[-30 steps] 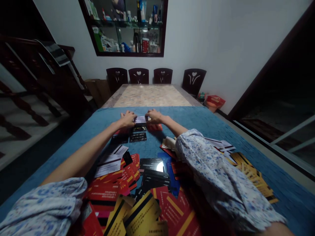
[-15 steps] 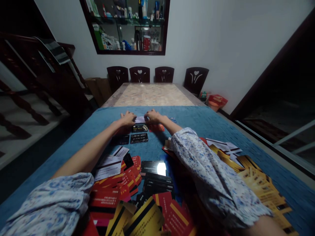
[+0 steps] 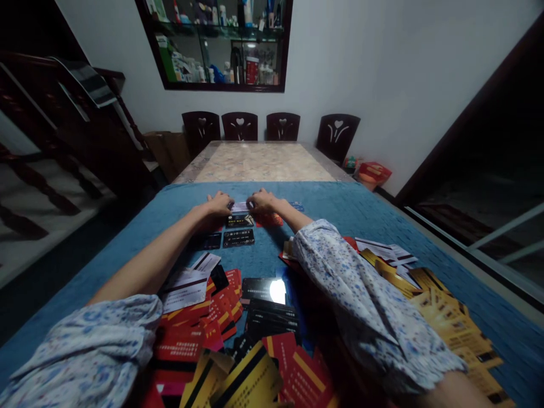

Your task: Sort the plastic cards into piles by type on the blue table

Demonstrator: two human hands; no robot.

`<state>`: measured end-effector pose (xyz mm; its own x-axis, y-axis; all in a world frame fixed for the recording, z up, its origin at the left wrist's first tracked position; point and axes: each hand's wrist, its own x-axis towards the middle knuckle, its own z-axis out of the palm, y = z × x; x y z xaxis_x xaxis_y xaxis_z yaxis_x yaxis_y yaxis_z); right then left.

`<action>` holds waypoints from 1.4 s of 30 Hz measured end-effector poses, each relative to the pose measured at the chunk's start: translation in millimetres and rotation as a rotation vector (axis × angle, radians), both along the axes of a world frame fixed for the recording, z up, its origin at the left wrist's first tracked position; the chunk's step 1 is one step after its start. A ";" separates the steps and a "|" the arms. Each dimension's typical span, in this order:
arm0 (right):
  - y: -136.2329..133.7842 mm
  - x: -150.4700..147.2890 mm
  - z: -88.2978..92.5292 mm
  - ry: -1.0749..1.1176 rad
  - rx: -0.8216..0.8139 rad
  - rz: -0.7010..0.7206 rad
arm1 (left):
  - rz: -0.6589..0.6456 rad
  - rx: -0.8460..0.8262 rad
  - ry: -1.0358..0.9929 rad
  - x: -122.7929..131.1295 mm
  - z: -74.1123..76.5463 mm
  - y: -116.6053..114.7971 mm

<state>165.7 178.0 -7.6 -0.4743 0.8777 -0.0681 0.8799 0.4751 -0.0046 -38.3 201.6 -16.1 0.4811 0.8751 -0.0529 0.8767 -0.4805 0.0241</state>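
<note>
At the far part of the blue cloth, a pale card (image 3: 240,207) lies between my two hands. My left hand (image 3: 220,203) has its fingers curled at the card's left edge. On the opposite edge are the bent fingers of my right hand (image 3: 260,202), so both hands grip the card from its sides. Just nearer is a black card with gold marks (image 3: 239,221), then another black card with white lettering (image 3: 238,238). A red card (image 3: 268,220) lies below my right hand, and a blue card (image 3: 296,206) is partly behind that wrist.
Heaps of red cards (image 3: 178,345), black cards (image 3: 272,320) and gold cards (image 3: 250,382) lie close to me. More gold cards (image 3: 453,323) fan out at the right of the blue cloth (image 3: 331,198). Chairs (image 3: 283,127) stand beyond the table's bare stone top (image 3: 263,161).
The view has shifted slightly. Both hands stay at the pale card's edges, with hardly any movement.
</note>
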 end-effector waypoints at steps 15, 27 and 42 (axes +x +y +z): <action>4.9 -0.2 0.4 -0.012 0.041 0.028 | 0.038 -0.032 0.146 7.6 13.8 -5.0; -16.1 23.4 17.5 0.013 0.041 -0.015 | -0.013 0.187 0.065 28.3 13.2 -22.5; -92.6 95.4 35.9 -0.013 0.096 -0.071 | -0.293 0.245 -0.098 108.5 7.3 -87.8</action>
<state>261.1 85.4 28.2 -0.4102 0.9119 0.0120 0.9111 0.4092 0.0493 70.3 113.8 -8.8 0.7050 0.6807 0.1992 0.7005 -0.7122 -0.0457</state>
